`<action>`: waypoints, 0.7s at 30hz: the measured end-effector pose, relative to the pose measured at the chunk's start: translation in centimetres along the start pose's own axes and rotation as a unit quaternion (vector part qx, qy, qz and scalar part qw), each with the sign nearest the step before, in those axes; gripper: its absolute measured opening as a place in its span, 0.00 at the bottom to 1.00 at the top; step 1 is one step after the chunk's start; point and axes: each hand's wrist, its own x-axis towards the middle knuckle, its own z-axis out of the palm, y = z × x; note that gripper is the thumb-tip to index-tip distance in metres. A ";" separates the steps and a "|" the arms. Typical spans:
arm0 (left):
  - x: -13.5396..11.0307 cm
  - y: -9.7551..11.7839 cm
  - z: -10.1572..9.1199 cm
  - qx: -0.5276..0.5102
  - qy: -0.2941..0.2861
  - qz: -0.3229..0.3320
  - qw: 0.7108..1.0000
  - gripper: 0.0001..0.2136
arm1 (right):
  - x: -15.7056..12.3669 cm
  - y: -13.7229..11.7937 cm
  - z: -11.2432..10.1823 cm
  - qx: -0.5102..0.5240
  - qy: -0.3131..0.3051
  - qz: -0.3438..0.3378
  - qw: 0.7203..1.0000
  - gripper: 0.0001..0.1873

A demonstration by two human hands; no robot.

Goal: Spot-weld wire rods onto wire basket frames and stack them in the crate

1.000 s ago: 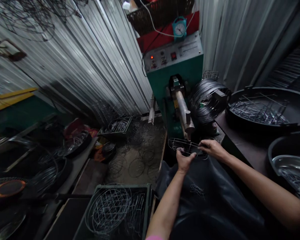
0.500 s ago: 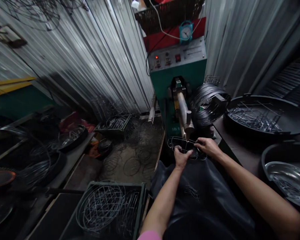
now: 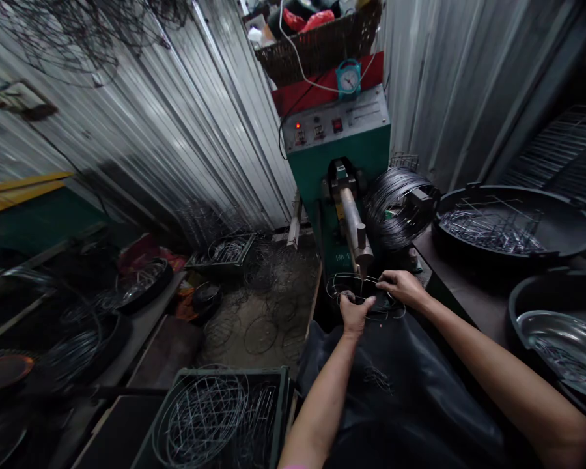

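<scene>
Both my hands hold a round wire frame (image 3: 338, 283) flat under the tip of a green welding machine (image 3: 342, 156). My left hand (image 3: 354, 312) is closed on the frame's near rim. My right hand (image 3: 401, 286) grips its right side with curled fingers. The machine's metal arm (image 3: 354, 225) points down at the frame, just above it. A dark apron (image 3: 395, 391) covers my lap below my hands.
A coil of dark wire (image 3: 395, 205) sits right of the machine. Black tubs with wire pieces (image 3: 512, 228) and a steel bowl (image 3: 561, 342) stand at right. A green crate of wire baskets (image 3: 219, 417) is below left. Loose wire rings litter the floor (image 3: 264, 312).
The view has shifted slightly. Both hands keep their grip on the wire frame, which stays under the machine's tip, turned a little.
</scene>
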 end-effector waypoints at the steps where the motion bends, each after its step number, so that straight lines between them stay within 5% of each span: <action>1: 0.0 0.1 0.0 0.000 0.002 -0.004 1.000 0.23 | 0.1 -0.1 0.0 0.001 -0.002 0.001 1.000 0.11; 7: -0.3 -0.1 0.2 -0.023 0.007 -0.024 0.999 0.23 | -0.5 0.6 -0.1 0.072 0.024 -0.027 0.997 0.11; 11: -0.4 -0.7 0.5 -0.108 -0.016 -0.053 0.993 0.23 | -3.3 3.4 -0.4 0.158 0.105 -0.047 0.981 0.23; 16: -1.1 -0.6 0.8 -0.310 -0.004 -0.163 0.937 0.23 | -5.3 6.4 0.1 0.087 0.096 -0.084 0.988 0.27; 21: -1.8 -1.1 0.1 -0.403 -0.003 -0.202 0.893 0.20 | -4.1 4.8 0.5 0.006 0.105 -0.173 0.979 0.20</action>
